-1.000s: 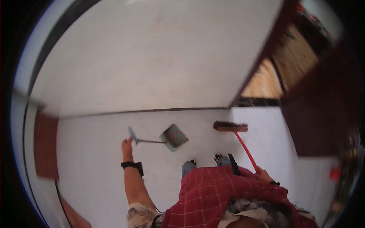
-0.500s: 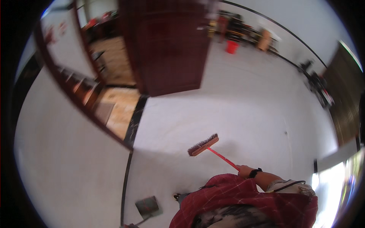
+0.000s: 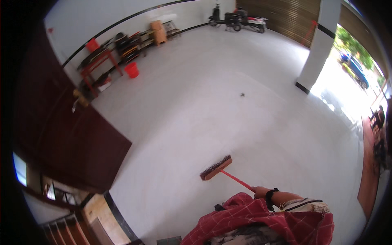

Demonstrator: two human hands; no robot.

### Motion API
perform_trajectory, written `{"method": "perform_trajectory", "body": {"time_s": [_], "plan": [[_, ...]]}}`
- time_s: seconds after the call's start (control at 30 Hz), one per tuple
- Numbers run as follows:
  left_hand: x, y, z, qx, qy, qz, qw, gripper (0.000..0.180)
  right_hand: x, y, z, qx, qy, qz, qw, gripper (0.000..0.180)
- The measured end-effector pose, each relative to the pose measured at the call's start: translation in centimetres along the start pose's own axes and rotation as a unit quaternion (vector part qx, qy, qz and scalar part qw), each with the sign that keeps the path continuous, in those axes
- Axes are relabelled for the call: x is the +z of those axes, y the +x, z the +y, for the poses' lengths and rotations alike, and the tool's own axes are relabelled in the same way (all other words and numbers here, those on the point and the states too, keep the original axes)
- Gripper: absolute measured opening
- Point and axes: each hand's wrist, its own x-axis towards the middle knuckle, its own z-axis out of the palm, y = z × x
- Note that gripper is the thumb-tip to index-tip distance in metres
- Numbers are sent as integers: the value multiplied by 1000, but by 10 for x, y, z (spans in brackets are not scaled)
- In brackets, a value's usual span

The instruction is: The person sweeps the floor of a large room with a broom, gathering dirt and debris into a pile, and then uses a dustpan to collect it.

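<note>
1. The right hand (image 3: 259, 191) is closed around the red handle of the broom (image 3: 222, 171), gripping its near end.
2. The broom's long axis runs from that hand up and to the left; the brush head hangs ahead of the person, just above the floor (image 3: 228, 102).
3. The left hand is out of view, so the right is the only hand at the broom.

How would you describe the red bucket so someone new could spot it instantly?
Start at the long white back wall with its dark stripe and follow it to the clutter at its foot. Just right of the red-legged table, the red bucket stands alone on the pale floor. It is the only round, open-topped red thing there.
</note>
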Motion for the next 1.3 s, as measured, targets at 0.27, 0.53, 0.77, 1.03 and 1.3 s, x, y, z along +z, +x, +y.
{"method": "perform_trajectory", "body": {"time_s": [0.27, 0.53, 0.77, 1.03, 1.3], "plan": [[257, -56, 175, -16, 118, -178, 977, 43, 11, 44, 52, 61, 111, 133, 983, 63], [497, -38, 287, 92, 84, -299, 946, 34, -38, -33, -72, 122, 297, 150, 935, 55], [646, -116, 453, 79, -18, -484, 871, 31, -148, -103, -160, 168, 363, 185, 898, 54], [801, -208, 558, 40, -51, -563, 824, 24, -258, -94, -197, 236, 386, 240, 859, 59], [886, -288, 606, 17, 30, -629, 777, 28, -343, -34, -219, 244, 420, 284, 827, 57]]}}
